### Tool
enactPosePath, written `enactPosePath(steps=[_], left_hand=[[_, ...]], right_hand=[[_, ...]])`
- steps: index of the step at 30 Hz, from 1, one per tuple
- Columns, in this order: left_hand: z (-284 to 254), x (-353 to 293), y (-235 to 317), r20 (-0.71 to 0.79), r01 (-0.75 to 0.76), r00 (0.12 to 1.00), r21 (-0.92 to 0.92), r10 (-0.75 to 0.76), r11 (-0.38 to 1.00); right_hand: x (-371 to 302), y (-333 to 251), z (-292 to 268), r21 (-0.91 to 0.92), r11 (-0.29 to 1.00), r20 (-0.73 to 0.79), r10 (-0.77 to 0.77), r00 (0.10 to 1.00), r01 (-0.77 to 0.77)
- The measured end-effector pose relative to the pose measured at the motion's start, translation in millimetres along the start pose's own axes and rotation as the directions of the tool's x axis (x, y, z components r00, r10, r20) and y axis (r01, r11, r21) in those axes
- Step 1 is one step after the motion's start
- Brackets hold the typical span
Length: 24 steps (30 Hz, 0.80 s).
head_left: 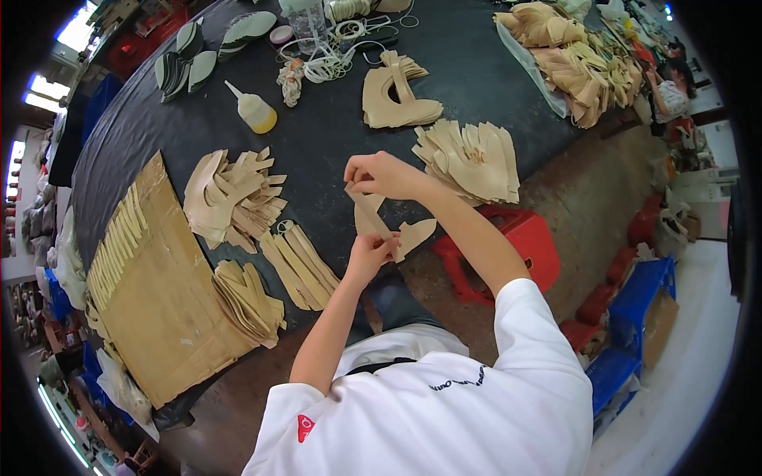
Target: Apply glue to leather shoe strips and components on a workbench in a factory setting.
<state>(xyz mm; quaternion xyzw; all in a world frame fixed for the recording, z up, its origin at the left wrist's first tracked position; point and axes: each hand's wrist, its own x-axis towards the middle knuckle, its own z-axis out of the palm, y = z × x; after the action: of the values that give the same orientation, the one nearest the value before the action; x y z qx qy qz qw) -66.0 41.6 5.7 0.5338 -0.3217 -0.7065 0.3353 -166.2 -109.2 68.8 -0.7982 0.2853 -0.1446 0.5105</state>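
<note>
In the head view, the right hand [385, 174] is bent over, its thumb and fingers pinching the far end of a flat beige strip [373, 213]. The left hand [373, 255] pinches the near end, so the strip slants between the two hands, from the far left down to the near right. A curved beige cut piece [417, 236] shows just beside the strip, its pointed wing reaching right past the left hand's fingertips; whether strip and piece are joined cannot be told.

Both hands are at the near edge of the black-covered counter [313, 170]. Right of and beyond the right hand lies a fanned stack of beige pieces [476, 163]; farther off sits a pile of U-shaped pieces [401, 107]. To the left of the left hand lie a bundle of long strips [300, 266] and a cardboard sheet [171, 293] bearing a row of narrow strips [119, 242]. A squeeze bottle [257, 115] of yellow liquid lies tilted at the far left. A red plastic stool [536, 246] stands right of the hands.
</note>
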Motion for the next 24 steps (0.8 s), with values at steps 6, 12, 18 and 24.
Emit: enactPosePath(steps=[6,12,18,24], left_hand=[[5.9,13.6,-2.3,-0.093,0.076,0.993,0.031,-0.073,0.997],[5.1,39.2,-7.5,-0.141,-0.087,0.986,0.015,0.088,0.996],[12.5,45.4,-10.9,-0.342,-0.089,0.923,0.254,0.176,0.963],[19.3,49.1,-11.6,-0.39,0.002,0.91,0.34,0.139,0.94]], right_hand=[[11.7,41.0,-11.5,0.051,0.993,-0.071,0.11,0.991,-0.106],[9.2,70.9,2.4,-0.021,0.999,-0.509,-0.034,0.86,0.027],[-99.9,57.8,56.5,-0.139,0.966,-0.713,0.056,0.699,-0.22],[-157.8,65.7,108.4,-0.469,0.85,-0.633,-0.135,0.763,-0.239]])
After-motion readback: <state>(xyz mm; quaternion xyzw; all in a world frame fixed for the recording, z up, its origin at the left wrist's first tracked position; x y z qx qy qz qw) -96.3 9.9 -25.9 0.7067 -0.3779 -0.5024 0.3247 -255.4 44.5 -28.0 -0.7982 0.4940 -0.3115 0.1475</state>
